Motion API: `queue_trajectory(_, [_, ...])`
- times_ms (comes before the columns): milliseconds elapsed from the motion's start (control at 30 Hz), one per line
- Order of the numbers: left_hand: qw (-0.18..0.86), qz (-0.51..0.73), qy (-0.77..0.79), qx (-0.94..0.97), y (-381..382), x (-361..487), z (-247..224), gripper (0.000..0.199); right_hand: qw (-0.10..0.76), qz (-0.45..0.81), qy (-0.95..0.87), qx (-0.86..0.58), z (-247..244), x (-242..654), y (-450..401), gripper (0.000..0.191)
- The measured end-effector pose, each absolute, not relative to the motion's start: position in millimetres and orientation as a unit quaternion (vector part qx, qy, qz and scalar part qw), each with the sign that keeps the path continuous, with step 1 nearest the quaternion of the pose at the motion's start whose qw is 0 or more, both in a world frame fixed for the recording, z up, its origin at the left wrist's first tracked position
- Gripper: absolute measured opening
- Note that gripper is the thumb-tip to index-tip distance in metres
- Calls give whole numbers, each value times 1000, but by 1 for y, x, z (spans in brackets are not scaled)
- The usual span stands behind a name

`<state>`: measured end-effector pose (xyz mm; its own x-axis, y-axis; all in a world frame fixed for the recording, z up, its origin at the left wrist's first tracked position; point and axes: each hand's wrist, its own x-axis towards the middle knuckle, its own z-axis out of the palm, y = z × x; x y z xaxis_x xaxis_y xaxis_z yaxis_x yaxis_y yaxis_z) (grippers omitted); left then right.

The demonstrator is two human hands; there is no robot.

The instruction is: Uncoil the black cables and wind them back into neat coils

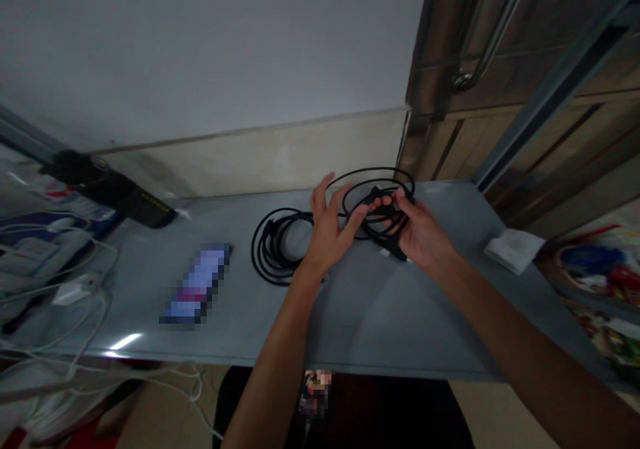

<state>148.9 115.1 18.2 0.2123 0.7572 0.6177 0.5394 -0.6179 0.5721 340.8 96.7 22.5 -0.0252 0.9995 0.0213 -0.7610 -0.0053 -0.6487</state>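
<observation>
My right hand (423, 232) is closed around a loosely looped black cable (385, 169), its thumb and fingertips pinching the strands. A black connector end (395, 248) hangs below these fingers. Just to the left is my left hand (329, 230), fingers spread and thumb pointing toward the loops. Strands pass close by its fingertips; I cannot tell whether they touch. A second coil of black cable (256, 252) lies on the grey table (380, 322), partly hidden behind my left hand and wrist.
A phone (200, 282) with a lit, blurred screen lies left of the coil. Farther left are a black bottle (120, 192) lying tilted, tangled white cords and a white adapter (75, 289). Folded white paper (514, 249) sits near the right edge. A wall (275, 162) stands behind the table.
</observation>
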Motion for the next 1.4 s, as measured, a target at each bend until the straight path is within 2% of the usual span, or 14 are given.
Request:
queue_trajectory(67, [137,443,377,801,114,148,23,35,663,666,-241,-241,24,342,97,30])
queue_trajectory(100, [159,430,364,811,114,148,24,34,666,665,-233,-245,24,343,98,29])
queue_trajectory(233, [244,404,358,806,113,153,21,43,669,667,-201,-260,25,344,100,29])
queue_trajectory(367, [280,448,370,764,109,157,22,44,673,660,-210,-259,23,341,100,29])
queue_trajectory(567, [296,478,380,734,104,161,29,45,648,644,-318,-252,24,330,92,44])
queue_trajectory(733, [302,449,352,764,98,173,23,38,617,634,-377,-274,23,324,85,45])
queue_trajectory(933, [304,397,300,813,93,179,19,27,614,630,-360,-311,20,326,86,50])
queue_trajectory(1200, [354,354,313,807,91,176,20,30,627,625,-341,-316,23,326,85,53])
queue_trajectory(1400, [338,354,319,812,93,172,22,13,645,641,-294,-295,31,331,88,57])
